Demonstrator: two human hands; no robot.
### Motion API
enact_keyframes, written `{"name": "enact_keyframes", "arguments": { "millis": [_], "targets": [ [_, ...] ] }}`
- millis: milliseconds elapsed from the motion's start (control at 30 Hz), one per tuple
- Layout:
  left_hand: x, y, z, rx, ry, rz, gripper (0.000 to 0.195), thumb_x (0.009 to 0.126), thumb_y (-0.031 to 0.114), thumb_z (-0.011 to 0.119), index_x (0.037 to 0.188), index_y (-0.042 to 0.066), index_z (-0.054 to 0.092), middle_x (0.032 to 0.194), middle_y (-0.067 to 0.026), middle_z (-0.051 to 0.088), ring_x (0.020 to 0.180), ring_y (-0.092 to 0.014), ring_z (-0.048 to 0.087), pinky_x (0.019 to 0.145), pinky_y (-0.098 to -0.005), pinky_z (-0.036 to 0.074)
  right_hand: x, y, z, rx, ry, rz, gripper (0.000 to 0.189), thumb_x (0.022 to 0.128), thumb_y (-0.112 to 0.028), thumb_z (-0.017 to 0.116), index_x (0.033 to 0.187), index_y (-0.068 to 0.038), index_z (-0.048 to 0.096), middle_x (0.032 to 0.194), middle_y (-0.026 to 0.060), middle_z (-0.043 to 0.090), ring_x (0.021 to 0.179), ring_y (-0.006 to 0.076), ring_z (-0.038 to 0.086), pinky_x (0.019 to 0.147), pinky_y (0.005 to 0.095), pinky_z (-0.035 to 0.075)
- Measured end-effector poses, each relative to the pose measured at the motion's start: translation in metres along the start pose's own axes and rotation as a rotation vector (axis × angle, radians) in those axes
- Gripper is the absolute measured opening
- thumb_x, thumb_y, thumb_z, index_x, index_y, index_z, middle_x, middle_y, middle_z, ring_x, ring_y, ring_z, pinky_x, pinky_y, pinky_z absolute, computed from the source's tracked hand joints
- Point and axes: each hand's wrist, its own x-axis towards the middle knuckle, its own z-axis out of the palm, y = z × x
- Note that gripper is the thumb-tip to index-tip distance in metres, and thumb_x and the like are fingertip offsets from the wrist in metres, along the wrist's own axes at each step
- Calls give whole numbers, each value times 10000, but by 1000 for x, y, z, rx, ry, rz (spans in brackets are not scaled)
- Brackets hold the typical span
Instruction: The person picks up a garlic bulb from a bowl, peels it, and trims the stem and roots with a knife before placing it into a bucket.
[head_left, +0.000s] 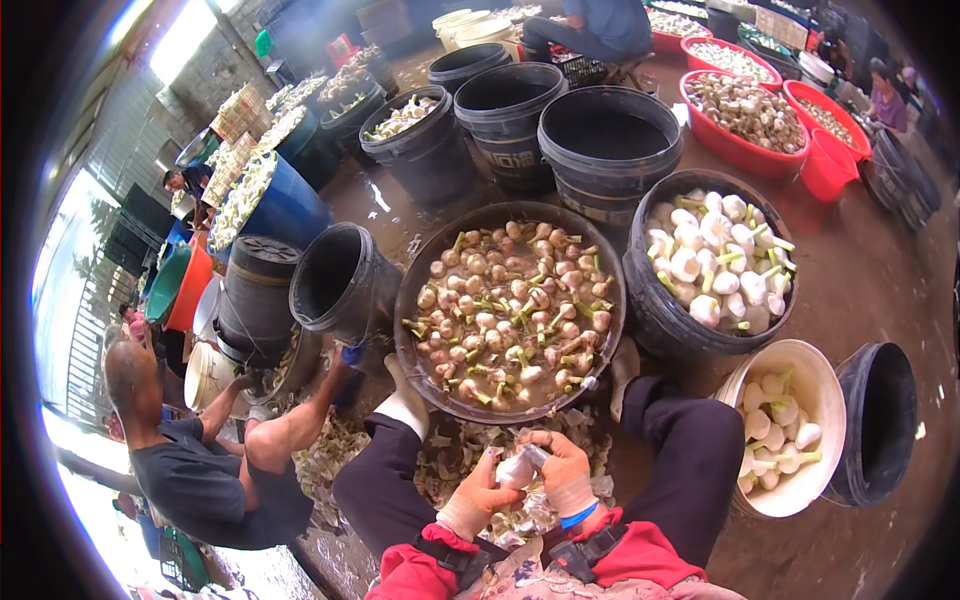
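Observation:
My left hand (480, 491), in an orange-coated work glove, is closed around a pale garlic bulb (515, 472). Against the bulb's upper right side, my right hand (564, 471), gloved alike, grips a small grey metal tool (536, 454); its exact kind is hard to make out. Both hands are low between my knees, over a heap of garlic skins (450, 457). Just beyond them stands a wide dark basin (411, 375), where unpeeled garlic bulbs (517, 300) with cut green stems sit in murky water.
To the right are a black bucket (675, 337) of white garlic, a cream bucket (795, 480) with several bulbs and a dark bucket (874, 427). Black buckets (609, 161) line the far side. A co-worker (195, 457) sits close on my left. Red tubs (750, 139) stand at the back right.

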Motion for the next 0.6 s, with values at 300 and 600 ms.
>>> {"name": "enact_keyframes", "arguments": {
  "millis": [300,600],
  "targets": [
    [-10,6,8,-74,-78,90,1044,711,-77,721,1481,39,26,1249,-102,498,1120,-201,525,933,-298,417,39,10,-45,325,331,81,257,840,-1,467,1024,-115,606,895,33,631,764,169,616,553,277,516],
    [43,55,30,211,118,88,413,831,65,614,1234,19,533,956,-15,638,664,-68,537,596,-193,414,22,66,-33,-1170,-659,339,408,805,-127,499,1205,-158,577,992,155,655,916,301,627,842,350,479]
  ]
}}
